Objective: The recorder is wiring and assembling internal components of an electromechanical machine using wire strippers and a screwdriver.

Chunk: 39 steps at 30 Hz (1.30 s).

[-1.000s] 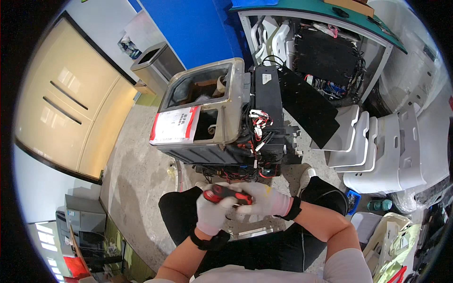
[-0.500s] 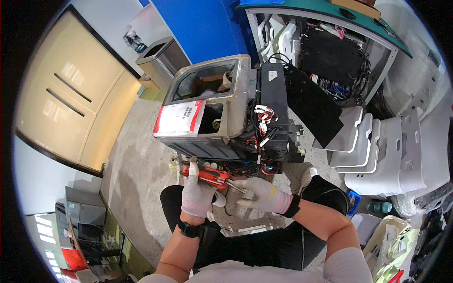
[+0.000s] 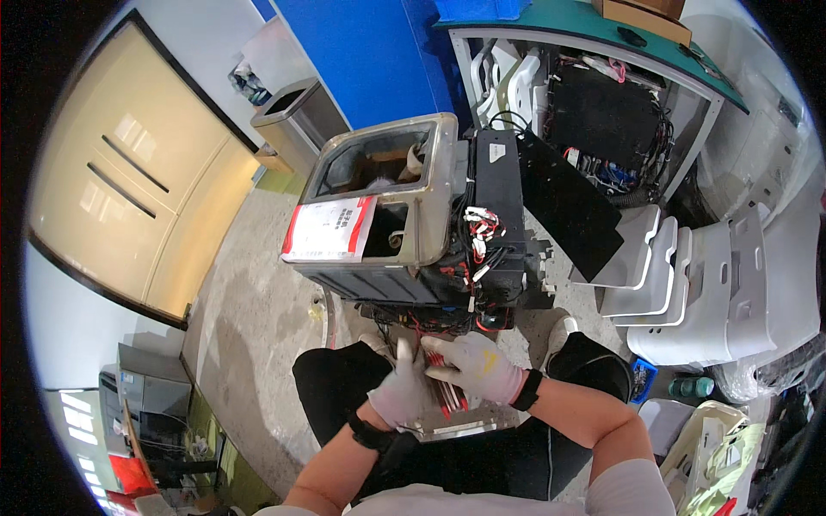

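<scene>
1. Got a red tool [image 3: 449, 396] this side of the tub [image 3: 433, 206], in curled fingers of the right hand [image 3: 477, 367].
2. Can't tell opening or grip of left hand [image 3: 398, 393].
3. Can spot brown stuff [image 3: 389, 168] inside tub.

My left hand [image 3: 398, 396] and right hand [image 3: 477, 365] wear matt, soft-looking cloth gloves [image 3: 494, 376], and the folding tool [image 3: 449, 397] by my fingers shows smooth red parts among shinier, metallic-looking strips. In front of me, the machine's frame [image 3: 436, 202] looks like slightly glossy, semi-clear plastic, with a smooth paper sheet [image 3: 327, 230] over it, above rough, matt concrete floor [image 3: 249, 301]. Smooth white plastic shells [image 3: 688, 314] and glossy cream cabinet doors [image 3: 112, 163] flank me.
</scene>
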Motion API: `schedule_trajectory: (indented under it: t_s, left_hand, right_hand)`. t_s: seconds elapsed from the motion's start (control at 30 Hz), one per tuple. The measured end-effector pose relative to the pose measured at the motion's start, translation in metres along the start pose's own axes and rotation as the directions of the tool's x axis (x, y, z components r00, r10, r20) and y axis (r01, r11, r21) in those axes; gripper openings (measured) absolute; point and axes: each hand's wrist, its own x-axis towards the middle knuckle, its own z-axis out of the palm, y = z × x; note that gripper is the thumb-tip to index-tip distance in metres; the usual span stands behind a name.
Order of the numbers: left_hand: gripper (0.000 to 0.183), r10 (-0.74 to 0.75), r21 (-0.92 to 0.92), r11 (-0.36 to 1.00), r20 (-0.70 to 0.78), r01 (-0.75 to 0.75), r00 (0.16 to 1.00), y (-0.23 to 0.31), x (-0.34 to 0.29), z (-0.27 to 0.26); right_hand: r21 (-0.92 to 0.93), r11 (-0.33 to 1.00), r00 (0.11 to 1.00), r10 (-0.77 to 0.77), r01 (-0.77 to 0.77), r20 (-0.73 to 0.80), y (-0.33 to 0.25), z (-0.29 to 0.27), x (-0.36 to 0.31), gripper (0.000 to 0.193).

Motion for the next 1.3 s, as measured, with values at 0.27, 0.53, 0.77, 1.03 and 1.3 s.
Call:
schedule_trajectory:
  t_s: [0.27,0.53,0.77,1.03,1.3]
  left_hand:
    - [0.035,-0.177,0.343,0.903,-0.254,0.259,0.951,0.046,-0.033,0.052]
    - [0.033,0.323,0.786,0.567,0.06,-0.244,0.944,0.215,0.001,0.162]
    - [0.025,0.46,0.935,0.35,-0.127,-0.048,0.879,0.241,0.15,0.142]
    - [0.042,0.655,0.8,-0.504,0.108,0.325,0.748,0.254,0.22,0.134]
    - [0.045,0.628,0.724,-0.534,-0.007,0.438,0.778,0.253,0.23,0.158]
  right_hand:
    - [0.232,0.973,0.92,0.075,0.018,-0.386,0.017,-0.015,-0.001,0.029]
    - [0.326,0.944,0.886,0.108,0.05,-0.45,0.031,-0.01,0.007,0.021]
    - [0.144,0.989,0.995,-0.044,0.031,0.087,0.029,-0.024,0.004,0.028]
    - [0.093,0.995,0.998,-0.011,0.018,-0.065,0.04,-0.037,-0.007,0.028]
    - [0.045,0.999,1.0,0.028,-0.028,0.005,0.053,-0.035,-0.012,0.029]
